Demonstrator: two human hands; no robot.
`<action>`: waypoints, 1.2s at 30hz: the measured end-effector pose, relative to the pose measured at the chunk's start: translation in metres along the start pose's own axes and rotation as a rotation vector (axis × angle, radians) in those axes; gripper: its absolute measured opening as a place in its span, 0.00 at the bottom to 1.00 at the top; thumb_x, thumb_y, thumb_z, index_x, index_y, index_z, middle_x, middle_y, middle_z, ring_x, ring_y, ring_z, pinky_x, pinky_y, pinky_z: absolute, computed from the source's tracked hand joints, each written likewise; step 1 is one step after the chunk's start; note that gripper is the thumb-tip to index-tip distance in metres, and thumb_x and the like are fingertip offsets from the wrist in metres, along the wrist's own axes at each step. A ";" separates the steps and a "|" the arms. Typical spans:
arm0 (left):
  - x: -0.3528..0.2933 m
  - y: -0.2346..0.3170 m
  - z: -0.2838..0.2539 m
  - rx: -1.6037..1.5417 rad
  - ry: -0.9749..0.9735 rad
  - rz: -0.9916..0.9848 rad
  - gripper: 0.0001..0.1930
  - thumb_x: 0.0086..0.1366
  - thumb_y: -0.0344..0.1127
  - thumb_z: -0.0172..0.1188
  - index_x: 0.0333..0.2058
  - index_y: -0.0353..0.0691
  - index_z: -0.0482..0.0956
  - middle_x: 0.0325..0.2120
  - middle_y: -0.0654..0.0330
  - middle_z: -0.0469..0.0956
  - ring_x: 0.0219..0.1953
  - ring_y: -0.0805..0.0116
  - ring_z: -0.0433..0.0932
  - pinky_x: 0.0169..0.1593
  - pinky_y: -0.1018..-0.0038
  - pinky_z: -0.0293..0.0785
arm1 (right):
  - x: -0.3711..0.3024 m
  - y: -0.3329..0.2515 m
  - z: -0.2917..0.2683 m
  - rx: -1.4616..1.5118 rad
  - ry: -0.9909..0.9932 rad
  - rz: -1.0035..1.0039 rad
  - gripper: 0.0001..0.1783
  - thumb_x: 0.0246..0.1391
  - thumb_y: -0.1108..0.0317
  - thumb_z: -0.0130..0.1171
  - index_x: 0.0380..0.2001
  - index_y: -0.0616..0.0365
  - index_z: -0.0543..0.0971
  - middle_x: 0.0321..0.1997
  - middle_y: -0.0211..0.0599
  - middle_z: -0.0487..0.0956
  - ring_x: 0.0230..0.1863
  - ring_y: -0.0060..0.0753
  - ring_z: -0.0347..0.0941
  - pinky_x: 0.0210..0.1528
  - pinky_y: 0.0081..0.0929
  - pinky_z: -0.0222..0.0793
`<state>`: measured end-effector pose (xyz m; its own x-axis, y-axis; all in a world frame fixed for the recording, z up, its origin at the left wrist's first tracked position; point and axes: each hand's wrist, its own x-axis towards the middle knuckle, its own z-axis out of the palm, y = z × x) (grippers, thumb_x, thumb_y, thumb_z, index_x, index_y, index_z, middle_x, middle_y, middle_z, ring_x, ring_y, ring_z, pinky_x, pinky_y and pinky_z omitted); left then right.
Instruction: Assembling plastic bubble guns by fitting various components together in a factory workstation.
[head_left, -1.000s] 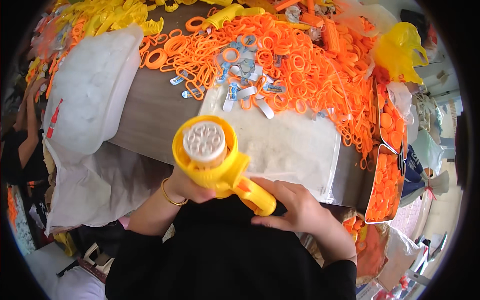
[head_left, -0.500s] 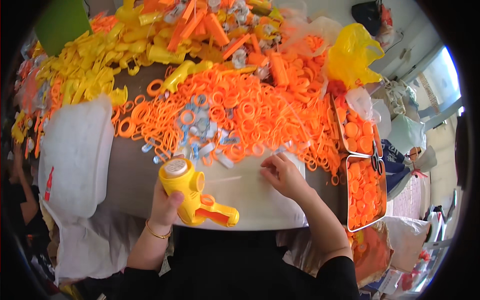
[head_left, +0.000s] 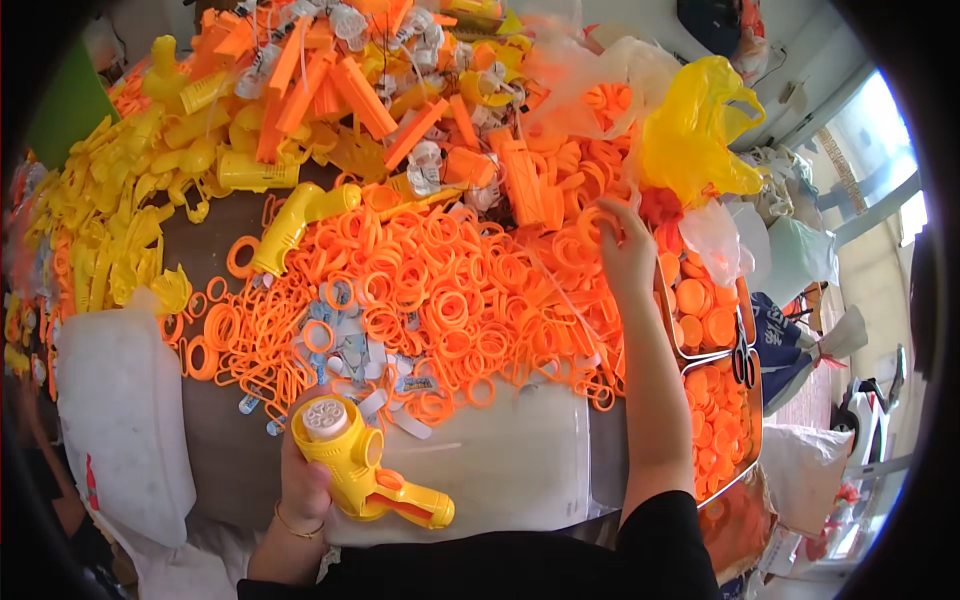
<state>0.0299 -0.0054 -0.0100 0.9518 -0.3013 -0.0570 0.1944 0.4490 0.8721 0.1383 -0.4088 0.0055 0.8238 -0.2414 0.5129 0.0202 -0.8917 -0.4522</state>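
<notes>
My left hand [head_left: 303,482] is closed round a yellow toy gun [head_left: 345,465], held low near the table's front edge. A round white nozzle piece [head_left: 325,418] with several holes faces up at its top end, and its handle points right, with an orange part set in it. Stretched forward, my right hand [head_left: 630,255] is at the far right of the orange heap, its fingers curled at the edge of an orange ring [head_left: 583,238]. Loose orange rings [head_left: 448,305] and thin orange loops [head_left: 265,345] spread across the middle, with small white and blue pieces among them.
Yellow shell parts [head_left: 95,215] pile up at the left, beside a translucent white bin [head_left: 120,400]. Orange blocks with wired clear parts [head_left: 300,85] lie at the back. A yellow plastic bag [head_left: 695,130], trays of orange caps [head_left: 722,420] and black-handled scissors [head_left: 742,360] are at the right.
My right hand has gone from above the bare front of the table forward to the far right of the orange heap. The left still holds the toy gun; the view has shifted.
</notes>
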 end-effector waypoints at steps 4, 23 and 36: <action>-0.006 -0.004 -0.008 -0.025 0.021 -0.019 0.46 0.50 0.55 0.68 0.58 0.32 0.55 0.46 0.56 0.71 0.45 0.65 0.76 0.48 0.69 0.75 | -0.076 -0.076 -0.029 0.335 -0.168 0.008 0.18 0.46 0.78 0.59 0.43 0.57 0.78 0.42 0.36 0.80 0.42 0.27 0.75 0.45 0.24 0.70; -0.075 -0.003 0.033 0.582 -0.396 0.085 0.38 0.45 0.47 0.73 0.50 0.36 0.64 0.38 0.51 0.77 0.40 0.56 0.79 0.44 0.70 0.73 | -0.189 -0.178 -0.067 1.045 -0.944 -0.136 0.35 0.42 0.61 0.70 0.54 0.61 0.70 0.59 0.49 0.66 0.61 0.43 0.61 0.63 0.38 0.54; -0.070 -0.019 0.045 0.261 -0.425 0.131 0.34 0.59 0.37 0.64 0.60 0.35 0.58 0.49 0.55 0.71 0.49 0.73 0.71 0.52 0.76 0.67 | -0.205 -0.170 -0.061 0.838 -0.537 -0.456 0.37 0.45 0.53 0.66 0.55 0.59 0.68 0.59 0.55 0.62 0.58 0.52 0.61 0.58 0.42 0.60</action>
<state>-0.0509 -0.0305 -0.0003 0.7732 -0.5961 0.2164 -0.0375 0.2977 0.9539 -0.0680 -0.2311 0.0218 0.7766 0.4246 0.4654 0.5975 -0.2620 -0.7579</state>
